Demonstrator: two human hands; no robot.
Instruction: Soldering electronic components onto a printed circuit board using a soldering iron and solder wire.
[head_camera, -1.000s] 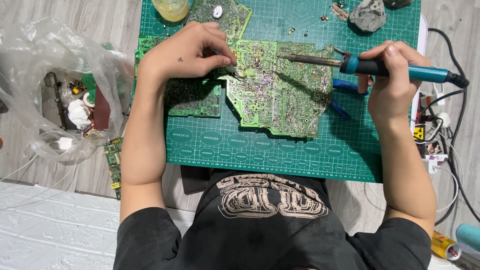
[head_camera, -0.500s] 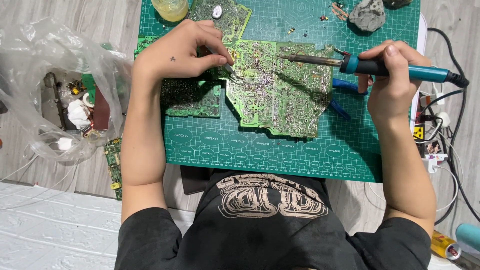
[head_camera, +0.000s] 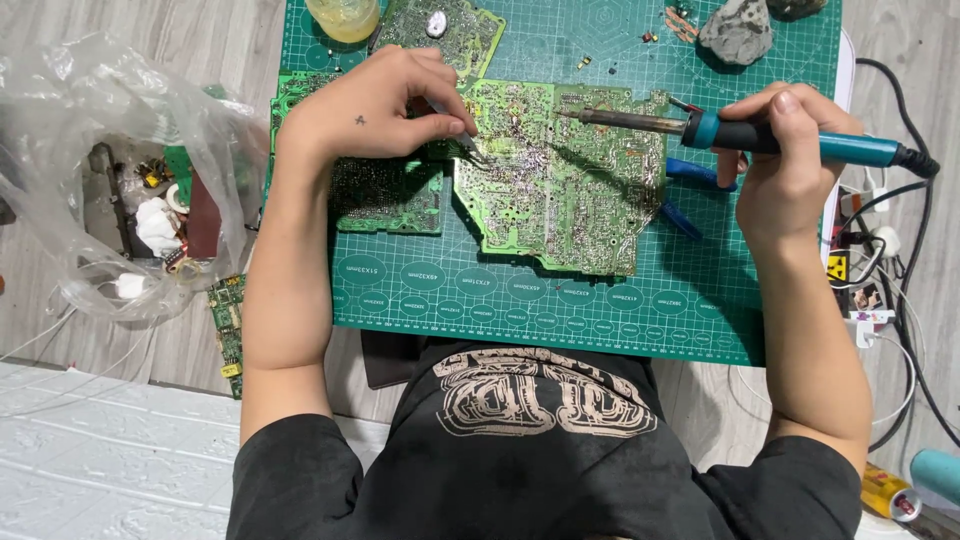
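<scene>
- My right hand (head_camera: 785, 165) is wrapped shut around the teal handle of a soldering iron (head_camera: 740, 133), whose metal tip lies level over the upper right of the large green circuit board (head_camera: 560, 190).
- My left hand (head_camera: 375, 105) pinches thin tweezers (head_camera: 462, 140) between thumb and fingers, their points touching the board's upper left edge.
- The board lies solder side up, mid-way across the green cutting mat (head_camera: 560, 300), with a smaller circuit board (head_camera: 385, 195) just beside it under my left wrist.
- A clear plastic bag (head_camera: 110, 180) of scrap parts sits on the floor to the left of the mat.
- A grey rock (head_camera: 737, 32) rests near the mat's top edge.
</scene>
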